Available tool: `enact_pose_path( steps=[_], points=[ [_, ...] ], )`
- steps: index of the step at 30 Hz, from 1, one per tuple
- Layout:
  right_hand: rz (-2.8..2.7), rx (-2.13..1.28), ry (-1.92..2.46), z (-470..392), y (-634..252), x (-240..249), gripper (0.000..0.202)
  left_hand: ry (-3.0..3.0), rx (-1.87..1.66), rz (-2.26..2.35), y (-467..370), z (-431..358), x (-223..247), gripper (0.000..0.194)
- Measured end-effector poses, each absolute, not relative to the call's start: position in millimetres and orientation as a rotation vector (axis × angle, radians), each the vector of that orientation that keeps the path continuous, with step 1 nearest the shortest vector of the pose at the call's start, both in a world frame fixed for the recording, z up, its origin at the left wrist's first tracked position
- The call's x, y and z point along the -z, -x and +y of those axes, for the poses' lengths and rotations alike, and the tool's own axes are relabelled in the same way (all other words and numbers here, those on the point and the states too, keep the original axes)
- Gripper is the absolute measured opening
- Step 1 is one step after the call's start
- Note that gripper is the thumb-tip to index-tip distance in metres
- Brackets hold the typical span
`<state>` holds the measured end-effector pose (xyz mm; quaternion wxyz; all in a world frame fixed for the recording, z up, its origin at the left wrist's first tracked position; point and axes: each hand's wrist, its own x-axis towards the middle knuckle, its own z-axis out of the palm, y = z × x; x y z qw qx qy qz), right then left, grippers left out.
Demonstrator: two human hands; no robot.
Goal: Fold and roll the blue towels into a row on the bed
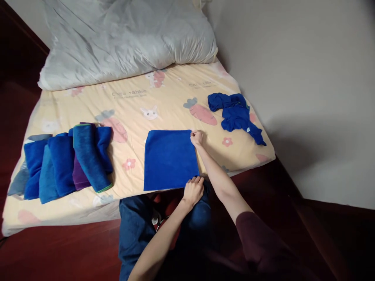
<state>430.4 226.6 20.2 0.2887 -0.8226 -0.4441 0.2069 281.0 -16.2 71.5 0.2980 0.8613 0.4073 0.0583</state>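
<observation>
Near the mattress's (88, 210) front edge, both hands pinch a blue towel's (170, 160) right corners: right hand (197, 137) far, left hand (192, 190) near; keep edges aligned.

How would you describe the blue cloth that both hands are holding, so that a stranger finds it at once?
On the yellow cartoon-print mattress, look at the near edge, in the middle. The flat blue cloth lies there as a smooth square, with the right hand on its far right corner and the left hand on its near right corner. Unlike the stacked towels at the left and the crumpled blue cloth at the right, it is spread flat.
</observation>
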Motion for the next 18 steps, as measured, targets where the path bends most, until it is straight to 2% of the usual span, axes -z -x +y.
enact_pose_path(
  steps=[5, 10, 15, 18],
  points=[
    [-1.66, -0.209, 1.979, 190, -402, -43, 0.045, -2.286, -0.383, 1.169, -236, 33, -76, 0.04],
    [-2.018, -0.348, 1.882, 167, -387, -36, 0.058, -2.176, -0.756, 1.412, -165, 162, -59, 0.054],
    [-2.065, -0.377, 1.924, 174, -401, -13, 0.063, -2.206, -0.622, 1.437, -122, 242, -23, 0.072],
    [-2.044, -0.357, 1.922, 184, -409, -8, 0.065, -2.235, -0.613, 1.454, -116, 253, -11, 0.073]
  ],
)
